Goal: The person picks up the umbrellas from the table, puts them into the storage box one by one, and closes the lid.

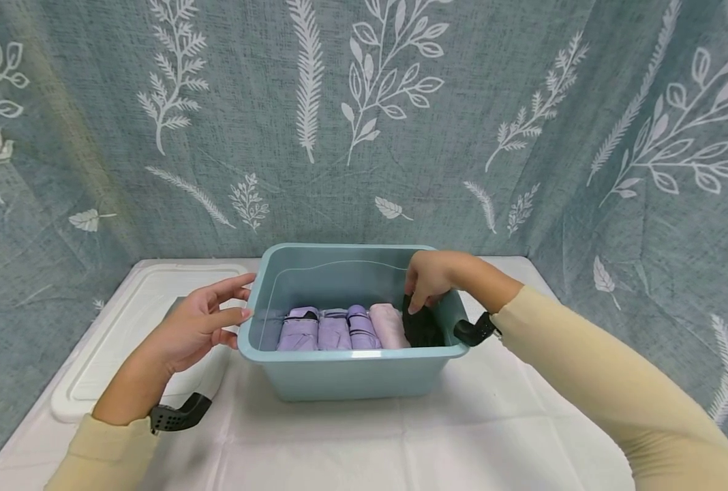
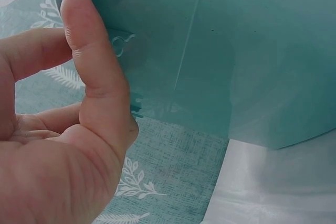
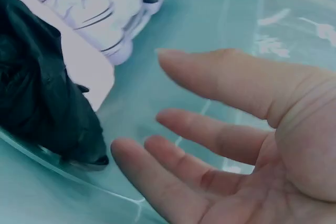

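A light blue plastic bin [image 1: 352, 375] holds a row of folded bundles: several lavender ones [image 1: 298, 333], a pale pink one [image 1: 390, 326] and a black fabric bundle [image 1: 424, 329] at the right end. My right hand [image 1: 428, 278] reaches into the bin's right side, over the black bundle. In the right wrist view its fingers [image 3: 231, 77] are spread, with a gap between them and the black bundle [image 3: 47, 87]. My left hand [image 1: 201, 320] is at the bin's left rim, fingers loosely extended and touching it. The left thumb [image 2: 92, 35] lies along the outer wall.
A white lid [image 1: 82, 372] lies on the table at the left, with a grey flat thing partly hidden behind my left hand. White cloth [image 1: 339, 443] covers the table. Blue-grey leaf-patterned curtains [image 1: 247, 123] hang behind and at both sides.
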### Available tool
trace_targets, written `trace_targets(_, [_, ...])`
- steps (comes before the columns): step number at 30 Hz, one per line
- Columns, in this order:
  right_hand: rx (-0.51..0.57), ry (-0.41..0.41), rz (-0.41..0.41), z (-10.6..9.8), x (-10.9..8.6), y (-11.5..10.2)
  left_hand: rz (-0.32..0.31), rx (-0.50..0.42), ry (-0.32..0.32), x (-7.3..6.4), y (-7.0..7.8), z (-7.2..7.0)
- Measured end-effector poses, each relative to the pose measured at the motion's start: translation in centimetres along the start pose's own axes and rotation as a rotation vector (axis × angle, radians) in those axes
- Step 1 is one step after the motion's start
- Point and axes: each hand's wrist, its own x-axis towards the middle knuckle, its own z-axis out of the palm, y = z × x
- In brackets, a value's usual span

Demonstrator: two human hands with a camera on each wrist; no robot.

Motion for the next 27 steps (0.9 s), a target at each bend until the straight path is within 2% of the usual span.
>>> trace_targets(5, [0.113,0.044,-0.061,0.1,-1.3,0.9,0.001,-0.01,0.002,-0.1,0.0,0.0])
trace_targets(18, [0.309,0.174,-0.2,1.2,-4.1,3.8,-0.011,0.015,0.05,-0.4,-0.1,0.4])
trace_targets(27, [0.385,0.342,-0.284,2.9,-4.7,5.4,0.007,0.03,0.104,-0.7,-0.3,0.7])
